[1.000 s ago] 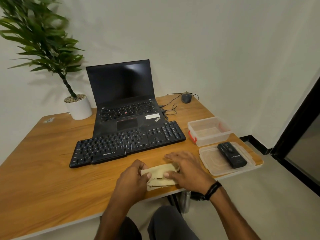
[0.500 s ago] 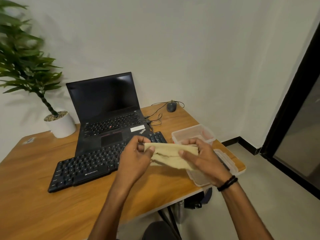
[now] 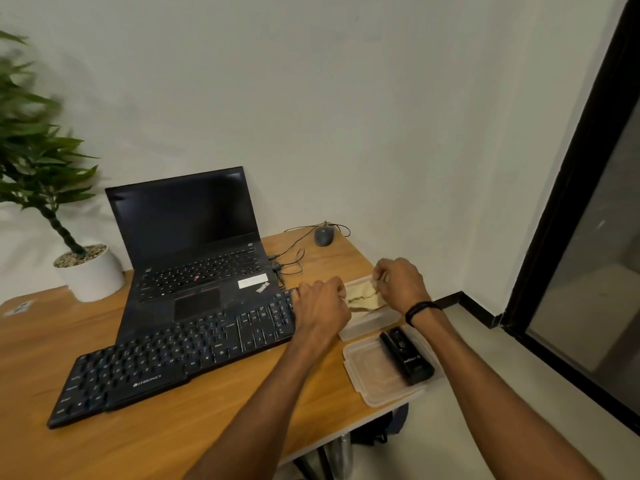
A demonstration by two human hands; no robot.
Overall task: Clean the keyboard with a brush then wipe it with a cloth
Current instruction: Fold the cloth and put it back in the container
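— Where did the keyboard (image 3: 180,355) lie?
— On the desk (image 3: 173,431), before the laptop (image 3: 187,216).
— And the hands?
— The left hand (image 3: 322,306) and right hand (image 3: 401,282) each pinched the cloth (image 3: 363,300) over the box (image 3: 367,329).
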